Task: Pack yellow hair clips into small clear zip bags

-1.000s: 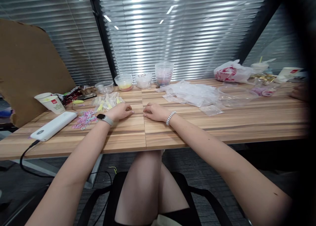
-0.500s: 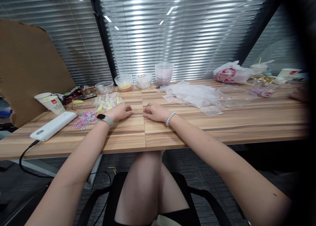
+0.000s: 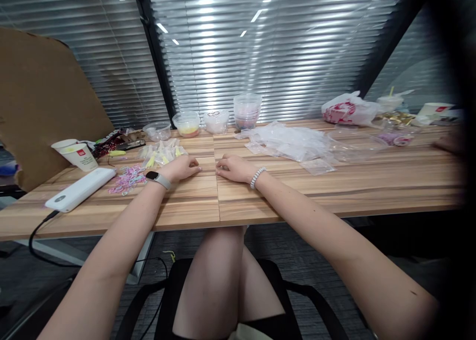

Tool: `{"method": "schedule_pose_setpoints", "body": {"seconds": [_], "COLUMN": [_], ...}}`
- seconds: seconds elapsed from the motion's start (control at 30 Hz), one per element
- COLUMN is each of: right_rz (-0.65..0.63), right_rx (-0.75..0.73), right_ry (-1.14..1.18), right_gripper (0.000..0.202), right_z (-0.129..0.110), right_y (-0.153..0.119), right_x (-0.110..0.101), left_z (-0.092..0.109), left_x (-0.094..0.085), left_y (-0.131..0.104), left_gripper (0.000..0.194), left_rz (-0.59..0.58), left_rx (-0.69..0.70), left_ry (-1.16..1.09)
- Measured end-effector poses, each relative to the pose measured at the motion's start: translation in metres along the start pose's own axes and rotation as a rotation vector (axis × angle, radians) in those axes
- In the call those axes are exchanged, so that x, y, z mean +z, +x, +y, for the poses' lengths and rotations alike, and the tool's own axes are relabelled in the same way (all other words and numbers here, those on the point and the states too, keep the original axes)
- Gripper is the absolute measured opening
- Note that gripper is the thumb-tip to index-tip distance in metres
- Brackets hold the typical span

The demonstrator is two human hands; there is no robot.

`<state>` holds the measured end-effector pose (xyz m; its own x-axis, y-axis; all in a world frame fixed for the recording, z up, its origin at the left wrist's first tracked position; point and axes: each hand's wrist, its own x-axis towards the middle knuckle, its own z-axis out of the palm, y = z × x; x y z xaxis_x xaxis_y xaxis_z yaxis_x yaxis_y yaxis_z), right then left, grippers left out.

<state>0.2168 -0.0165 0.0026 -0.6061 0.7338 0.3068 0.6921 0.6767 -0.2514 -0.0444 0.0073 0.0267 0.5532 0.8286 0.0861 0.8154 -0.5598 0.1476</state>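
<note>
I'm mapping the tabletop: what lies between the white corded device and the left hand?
In the head view, from the white device to the left hand: a pile of small pastel pieces, then the watch on that wrist.

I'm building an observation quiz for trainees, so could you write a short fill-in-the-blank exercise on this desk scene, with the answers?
1. The watch is on the ____ wrist.
2. The right hand has a coiled band around its ____.
3. The packets beside the left hand hold pieces coloured ____.
4. The cable plugged into the white device is ____.

Missing words: left; wrist; yellow; black.
</note>
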Motion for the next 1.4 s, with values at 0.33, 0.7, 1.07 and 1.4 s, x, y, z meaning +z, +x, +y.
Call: {"method": "schedule_pose_setpoints", "body": {"seconds": [0.33,0.7,1.07,1.4], "right_rz": [-0.053,0.016,-0.007,-0.087], "right_rx": [0.006,-0.018,-0.074,-0.124], "right_ry": [0.005,0.005,0.039,0.057], "right_gripper": [0.036,0.035,0.036,0.046], "right_z": [0.0051,0.0028,0.0080,0.0001], "right_y": [0.0012,0.0000,0.0021,-0.0004], "right_x": [0.0038,0.0038,0.0081,-0.0003], "left_z": [0.0021,0.0016,0.0005,0.0035], "left_x": [-0.0018,-0.0016,-0.0024,-0.0035], "left_y": [-0.0007,-0.0009,-0.0002,-0.0025], "left_gripper": [0.041,0.043,0.043,0.081], "left_rz": [-0.004,0.012,-0.008,-0.161], "left_rx": [-0.011,-0.008,-0.010,0.053], "left_ry": [-0.007,-0.001,0.037,0.011]}}
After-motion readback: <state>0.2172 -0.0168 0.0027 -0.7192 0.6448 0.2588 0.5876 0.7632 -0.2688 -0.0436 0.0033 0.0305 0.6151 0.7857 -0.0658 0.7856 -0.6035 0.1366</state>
